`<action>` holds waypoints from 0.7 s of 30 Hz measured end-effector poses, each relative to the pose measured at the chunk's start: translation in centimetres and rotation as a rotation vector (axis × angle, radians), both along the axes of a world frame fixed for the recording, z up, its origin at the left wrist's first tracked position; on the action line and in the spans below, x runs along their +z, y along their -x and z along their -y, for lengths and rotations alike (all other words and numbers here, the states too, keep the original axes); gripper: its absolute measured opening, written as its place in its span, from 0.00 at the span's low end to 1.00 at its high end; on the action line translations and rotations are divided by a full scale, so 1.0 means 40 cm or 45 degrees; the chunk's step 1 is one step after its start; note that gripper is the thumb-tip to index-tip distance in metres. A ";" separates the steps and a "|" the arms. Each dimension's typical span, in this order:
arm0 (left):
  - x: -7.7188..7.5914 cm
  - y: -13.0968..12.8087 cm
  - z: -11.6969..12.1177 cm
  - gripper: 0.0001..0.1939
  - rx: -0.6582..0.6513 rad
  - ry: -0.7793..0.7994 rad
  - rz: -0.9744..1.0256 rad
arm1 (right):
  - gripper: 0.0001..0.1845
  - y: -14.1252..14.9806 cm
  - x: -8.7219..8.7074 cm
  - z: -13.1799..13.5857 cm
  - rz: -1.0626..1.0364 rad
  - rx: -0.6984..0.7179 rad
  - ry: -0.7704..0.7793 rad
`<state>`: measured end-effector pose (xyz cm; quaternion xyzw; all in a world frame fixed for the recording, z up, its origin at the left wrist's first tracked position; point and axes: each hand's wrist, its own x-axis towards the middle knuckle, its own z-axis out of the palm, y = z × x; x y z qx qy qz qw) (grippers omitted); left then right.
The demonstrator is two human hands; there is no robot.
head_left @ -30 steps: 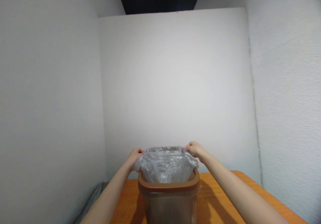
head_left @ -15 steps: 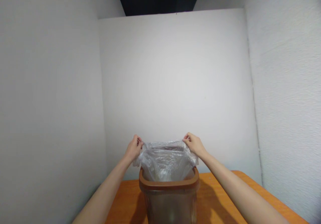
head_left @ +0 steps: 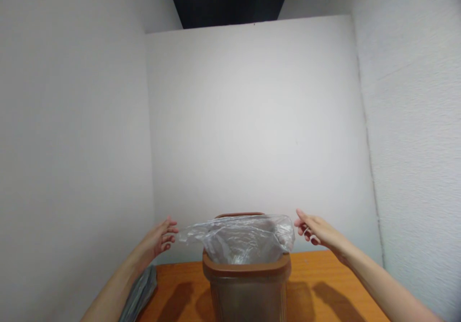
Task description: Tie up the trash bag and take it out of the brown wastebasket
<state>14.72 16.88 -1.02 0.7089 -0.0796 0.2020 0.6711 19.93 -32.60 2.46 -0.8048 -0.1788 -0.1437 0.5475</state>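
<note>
A brown trash can stands upright in front of me. A clear plastic bag sits in its mouth, the bag's upper part spreading above the rim and out past both sides. To the left of the can, my left hand is raised with its fingers apart, close to the bag's stretched-out left corner but holding nothing. My right hand hovers to the right of the bag, fingers loosely curled and apart, with nothing in it. The back part of the rim shows behind the bag.
The can rests on an orange-brown wooden table. A grey folded plastic bundle lies at the table's left side, partly behind my left forearm. White walls close in at the back, left and right.
Both hands have let go of the bag's far edge and moved outward and down. The bag has dropped lower, showing the back rim. The grey bundle has come into view.
</note>
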 end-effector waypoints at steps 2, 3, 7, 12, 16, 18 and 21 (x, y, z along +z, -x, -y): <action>-0.013 -0.018 0.022 0.37 -0.032 0.037 -0.075 | 0.37 0.016 -0.013 -0.028 -0.084 0.091 0.047; -0.017 -0.026 0.036 0.38 -0.053 0.038 -0.100 | 0.36 0.023 -0.016 -0.042 -0.105 0.135 0.060; -0.011 -0.037 0.076 0.29 -0.120 0.001 -0.081 | 0.33 0.030 -0.015 -0.066 -0.094 0.245 -0.008; -0.001 -0.009 0.050 0.21 -0.106 0.092 -0.019 | 0.27 0.018 -0.013 -0.017 -0.077 0.257 -0.195; -0.049 0.010 0.023 0.25 -0.146 0.193 -0.018 | 0.23 0.018 -0.051 0.018 -0.030 0.296 -0.364; -0.101 0.007 0.023 0.29 -0.191 0.264 -0.002 | 0.22 0.014 -0.095 0.021 -0.011 0.326 -0.473; -0.192 -0.017 0.047 0.32 -0.322 0.410 0.066 | 0.31 -0.006 -0.182 0.008 0.031 0.369 -0.620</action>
